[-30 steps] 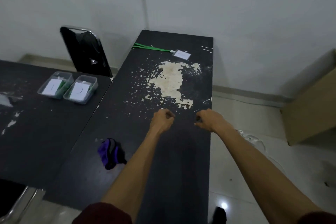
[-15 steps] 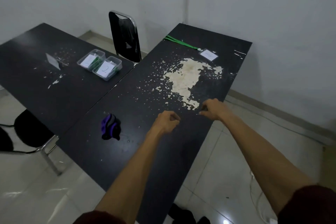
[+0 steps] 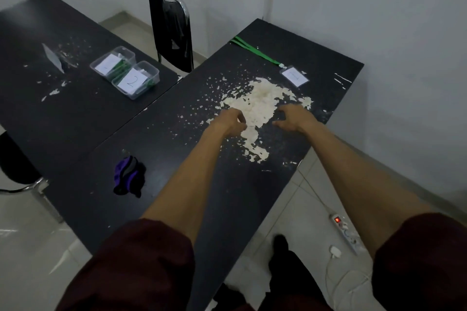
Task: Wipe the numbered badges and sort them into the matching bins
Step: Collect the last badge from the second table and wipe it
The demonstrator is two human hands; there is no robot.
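Observation:
One numbered badge (image 3: 294, 76) on a green lanyard (image 3: 255, 51) lies at the far end of the black table (image 3: 164, 149). Two clear bins sit side by side on the left table: the farther bin (image 3: 111, 63) and the bin labelled 2 (image 3: 136, 82), both with badges inside. A purple cloth (image 3: 127, 175) lies crumpled near the front left of the black table. My left hand (image 3: 231, 122) hovers over the worn patch with fingers curled and nothing in them. My right hand (image 3: 293, 118) is beside it, fingers spread and empty, short of the badge.
A black chair (image 3: 171, 28) stands behind the gap between the tables. A small upright card (image 3: 54, 58) stands on the left table. A power strip (image 3: 345, 231) and cables lie on the tiled floor at the right. Another chair's edge (image 3: 15, 166) shows at left.
Both hands have reached farther along the table toward the badge. The right hand's fingers have spread apart. The view has tilted down and shifted.

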